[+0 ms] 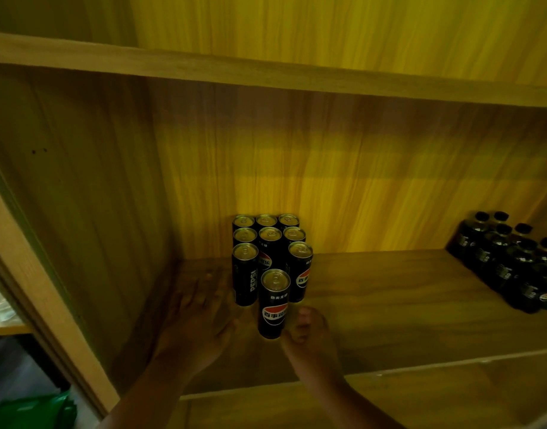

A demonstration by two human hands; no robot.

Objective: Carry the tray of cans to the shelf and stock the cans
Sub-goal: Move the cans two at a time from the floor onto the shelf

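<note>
On shelf [389, 305], both hands [198, 317] flank front can [273, 305].

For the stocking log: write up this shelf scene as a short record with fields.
place: wooden shelf
cans: ten black cans upright, grouped near the back wall
front can: front can stands ahead of the group, in the middle
left hand: left hand flat on the shelf beside the cans, fingers straight
right hand: right hand at the front can's base; grip unclear
other stock: dark bottles at the right
tray: not in view
</note>
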